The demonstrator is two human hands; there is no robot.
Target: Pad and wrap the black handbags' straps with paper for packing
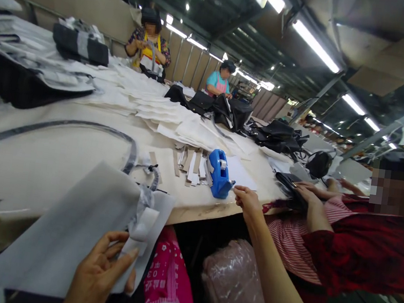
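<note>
Left hand (98, 276) gripping grey fabric panel (56, 227), right hand (248, 201) apparently half-closed, beside blue tape dispenser (218, 174)

Fluorescent ceiling tubes (316, 45) are blazing from 12 to 2 o'clock and flooding the scene with bright, even light, while white glare is washing out the frame's edge at 2 o'clock. The pale fabric sheet (56, 227) is catching a soft sheen at 7 o'clock. Deep shadow is pooling beneath the table edge (193, 221) at 6 o'clock, and wide-angle distortion is bending the ceiling beams (392, 126) toward the corners.
</note>
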